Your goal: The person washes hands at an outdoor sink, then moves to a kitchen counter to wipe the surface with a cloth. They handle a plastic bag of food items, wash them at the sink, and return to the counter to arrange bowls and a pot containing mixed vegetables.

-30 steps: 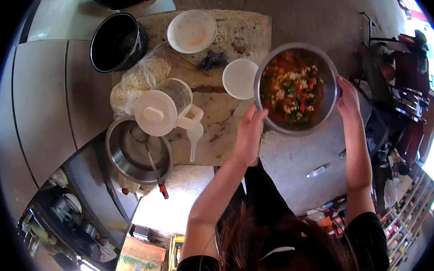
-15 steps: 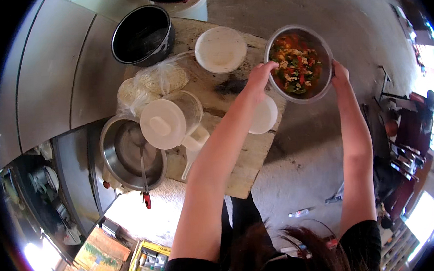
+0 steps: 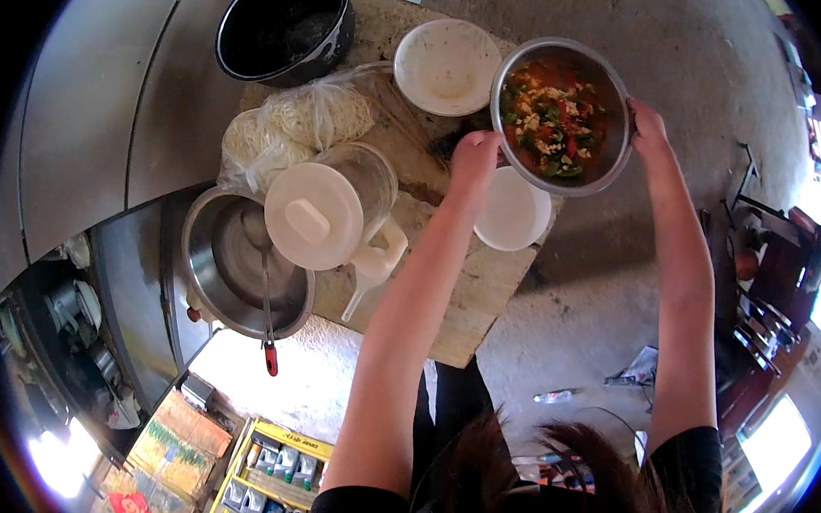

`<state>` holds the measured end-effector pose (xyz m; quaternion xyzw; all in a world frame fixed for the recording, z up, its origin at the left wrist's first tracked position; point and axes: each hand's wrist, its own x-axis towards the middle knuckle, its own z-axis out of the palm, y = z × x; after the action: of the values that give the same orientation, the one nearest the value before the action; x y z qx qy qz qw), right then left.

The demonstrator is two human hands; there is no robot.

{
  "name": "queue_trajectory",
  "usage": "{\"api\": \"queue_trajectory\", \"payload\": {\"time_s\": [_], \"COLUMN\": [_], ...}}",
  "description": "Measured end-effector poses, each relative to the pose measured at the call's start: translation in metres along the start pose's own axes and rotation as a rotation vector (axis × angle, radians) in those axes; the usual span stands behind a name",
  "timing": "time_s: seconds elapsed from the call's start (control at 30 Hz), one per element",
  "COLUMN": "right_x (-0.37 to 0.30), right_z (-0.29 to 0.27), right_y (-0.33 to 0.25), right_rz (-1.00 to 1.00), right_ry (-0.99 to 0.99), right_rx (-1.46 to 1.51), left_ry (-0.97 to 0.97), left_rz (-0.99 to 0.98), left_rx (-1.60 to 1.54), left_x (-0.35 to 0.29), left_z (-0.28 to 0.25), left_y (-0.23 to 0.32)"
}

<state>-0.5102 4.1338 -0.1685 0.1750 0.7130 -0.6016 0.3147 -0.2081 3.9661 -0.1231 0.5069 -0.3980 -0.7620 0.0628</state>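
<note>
A round metal bowl [image 3: 617, 143] of cooked food, red and green pieces with pale crumbly bits in reddish liquid, is held between my two hands over the table's right edge. My left hand [image 3: 477, 165] grips its left rim, and my right hand [image 3: 646, 129] grips the right rim. Both hands are closed on the bowl, with some fingers hidden under or behind it. Below and left of the bowl, partly behind my left wrist, sits a white bowl [image 3: 516, 210]. Just left of the metal bowl's far side lies a white plate [image 3: 447, 67] with brownish marks.
On the wooden table [image 3: 465, 323] stand a clear pitcher [image 3: 314, 220] with a white lid, bagged noodles [image 3: 306, 127] and a black pot [image 3: 283, 31]. At the left, a steel basin [image 3: 217, 285] holds a ladle [image 3: 266, 292]. A plastic bottle [image 3: 554, 397] lies on the floor.
My view has shifted, so the table and its things appear moved. My hands still hold the metal bowl, which now sits slightly farther left and up in the picture; more of the white bowl shows.
</note>
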Motion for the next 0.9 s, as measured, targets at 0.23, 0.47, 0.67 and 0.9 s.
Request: {"api": "queue_trajectory", "payload": {"time_s": [0.23,0.47,0.67,0.9], "right_x": [-0.032,-0.039,-0.061,-0.123], "right_z": [0.015,0.011,-0.003,-0.012], "right_y": [-0.006,0.004,0.039,0.071], "right_rz": [-0.117,-0.347,-0.656,-0.701], "right_ry": [-0.115,0.105,0.370,0.366], "right_rx": [-0.118,-0.582,-0.678,-0.559], "left_ry": [0.706,0.780,0.647,0.732], "left_rz": [0.391,0.236,0.206,0.331], "left_rx": [0.883,0.861,0.901,0.832], "left_x": [0.008,0.029,0.037,-0.001], "left_z": [-0.021,-0.024,-0.037,-0.030], "left_y": [-0.015,-0.026,-0.036,-0.038]}}
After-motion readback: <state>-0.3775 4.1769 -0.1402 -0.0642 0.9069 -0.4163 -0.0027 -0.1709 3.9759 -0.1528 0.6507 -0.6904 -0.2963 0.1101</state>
